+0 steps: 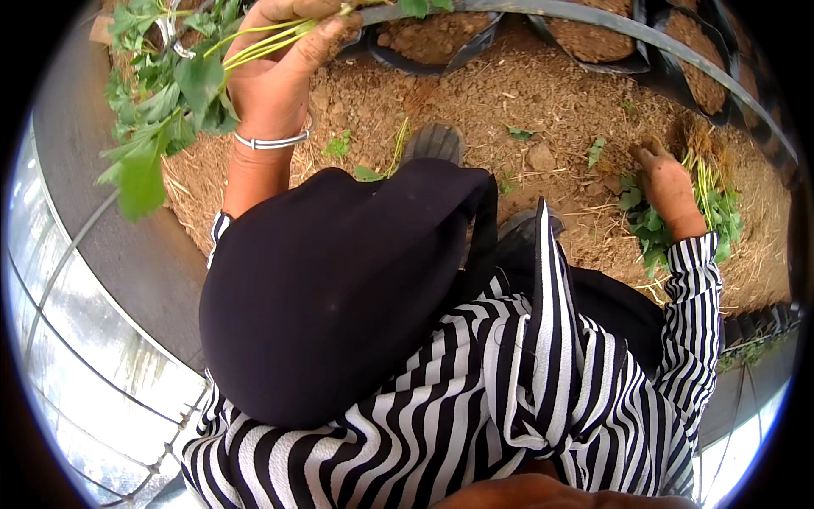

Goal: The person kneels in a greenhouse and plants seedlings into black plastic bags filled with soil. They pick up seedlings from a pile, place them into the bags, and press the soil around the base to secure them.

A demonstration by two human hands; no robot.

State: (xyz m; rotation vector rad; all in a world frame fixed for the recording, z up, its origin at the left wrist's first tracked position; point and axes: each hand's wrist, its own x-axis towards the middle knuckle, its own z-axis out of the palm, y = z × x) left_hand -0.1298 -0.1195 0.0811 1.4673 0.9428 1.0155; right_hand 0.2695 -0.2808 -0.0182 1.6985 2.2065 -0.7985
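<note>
My left hand (283, 70), a bangle on its wrist, is raised at the upper left. It grips a bunch of thin-stemmed leafy seedlings (200, 89), whose stems cross the palm and whose leaves droop to the left. At the right, my right hand (669, 188) reaches down to the ground over a pile of bare-rooted seedlings (715, 197). Leaves show on both sides of that hand, with brown roots above. Its fingertips are near the soil and roots, and whether they pinch a stem is unclear.
Black plastic grow bags (439, 41) of soil line the top, behind a curved grey pipe (591, 16). Loose leaves and a seedling (397, 149) lie on the straw-strewn soil (381, 89) near my shoes (435, 145). A dark strip (121, 210) borders the left.
</note>
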